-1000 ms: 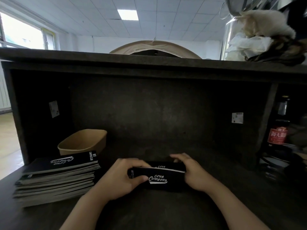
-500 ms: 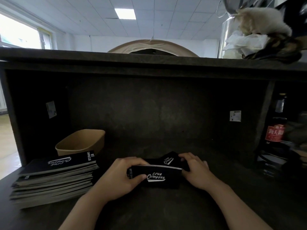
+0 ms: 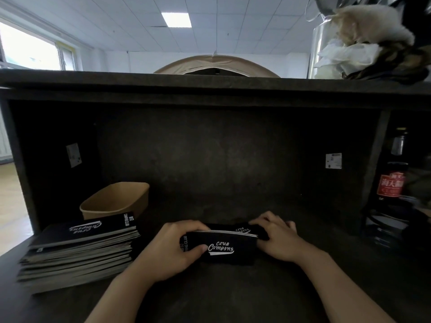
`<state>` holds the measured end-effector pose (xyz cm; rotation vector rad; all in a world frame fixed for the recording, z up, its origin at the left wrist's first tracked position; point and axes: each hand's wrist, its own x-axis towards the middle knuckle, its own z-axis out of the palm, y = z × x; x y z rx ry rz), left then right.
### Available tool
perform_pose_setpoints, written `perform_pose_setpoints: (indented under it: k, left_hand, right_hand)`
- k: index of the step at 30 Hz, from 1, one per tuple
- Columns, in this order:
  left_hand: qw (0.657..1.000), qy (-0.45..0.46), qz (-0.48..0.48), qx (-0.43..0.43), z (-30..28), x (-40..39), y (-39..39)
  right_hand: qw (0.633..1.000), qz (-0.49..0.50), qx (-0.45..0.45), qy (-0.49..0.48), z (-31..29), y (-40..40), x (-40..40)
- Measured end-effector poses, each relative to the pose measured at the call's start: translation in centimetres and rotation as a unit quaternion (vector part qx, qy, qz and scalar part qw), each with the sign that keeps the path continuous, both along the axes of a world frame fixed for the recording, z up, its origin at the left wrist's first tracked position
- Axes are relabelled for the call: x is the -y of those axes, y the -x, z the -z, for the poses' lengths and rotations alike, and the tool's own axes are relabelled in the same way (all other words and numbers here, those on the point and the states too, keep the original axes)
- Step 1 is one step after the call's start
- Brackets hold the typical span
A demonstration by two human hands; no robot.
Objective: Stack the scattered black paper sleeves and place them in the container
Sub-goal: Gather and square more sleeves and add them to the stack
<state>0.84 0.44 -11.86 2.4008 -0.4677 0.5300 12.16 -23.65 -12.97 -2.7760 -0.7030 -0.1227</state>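
**Both hands on a small stack of black sleeves, mid-counter**

My left hand (image 3: 171, 250) grips the left end of a small stack of black paper sleeves (image 3: 221, 247), thumb on the front face next to the white "Club Camping" print, fingers curled over the top edge. The stack stands on its long edge on the dark counter (image 3: 233, 294), printed face toward me. My right hand (image 3: 277, 238) is at the stack's right end, fingers bent over the top and back; it touches the sleeves, but I cannot tell whether it really clamps them or only steadies them. Another sleeve (image 3: 242, 229) with white print lies just behind the stack, partly under my right fingers.

A big pile of the same sleeves (image 3: 79, 248) lies flat at the left of the counter, well apart from my hands. The brown paper container (image 3: 116, 201) sits just behind that pile, against the back corner; what I see of its inside is bare.

Right side, past the divider: a dark bottle (image 3: 393, 180) with a red label.
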Motion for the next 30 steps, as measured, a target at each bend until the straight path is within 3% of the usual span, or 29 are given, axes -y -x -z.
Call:
perform_pose_setpoints:
  k: [3, 11, 14, 17, 19, 24, 26, 28, 30]
  left_hand:
    - [1.0, -0.002, -0.006, -0.005, 0.0, 0.0, -0.1]
    - [1.0, -0.007, -0.008, 0.002, 0.2, -0.1, -0.4]
    - [1.0, -0.011, -0.013, 0.01, 0.4, -0.2, -0.6]
    - [1.0, -0.011, -0.024, 0.001, 0.6, -0.3, -0.7]
    - [0.999, -0.004, -0.039, 0.013, 0.6, -0.3, -0.8]
    - [0.999, 0.034, -0.02, 0.013, 0.6, 0.1, -0.6]
    - [1.0, 0.023, -0.01, 0.008, 0.4, 0.2, -0.5]
    - [1.0, 0.015, -0.008, 0.014, 0.2, 0.1, -0.5]
    - [1.0, 0.021, -0.005, 0.015, 0.1, 0.0, -0.4]
  right_hand:
    - [0.999, -0.006, -0.039, -0.031, -0.2, 0.1, 0.1]
    - [0.995, -0.017, 0.002, -0.096, -0.7, 0.4, -0.1]
    - [0.975, -0.019, 0.026, -0.219, -1.1, 0.3, -0.2]
    - [0.928, -0.021, 0.002, -0.373, -1.7, 0.7, -0.1]
    - [0.913, -0.032, -0.024, -0.406, -2.1, 1.2, -0.1]
    - [0.899, -0.128, -0.189, -0.374, -1.8, 2.5, -1.3]
    - [0.913, -0.095, -0.142, -0.37, -1.4, 1.8, -1.2]
    - [0.97, -0.048, -0.049, -0.231, -0.8, 0.6, -0.3]
    - [0.994, -0.032, -0.039, -0.092, -0.2, 0.3, 0.1]
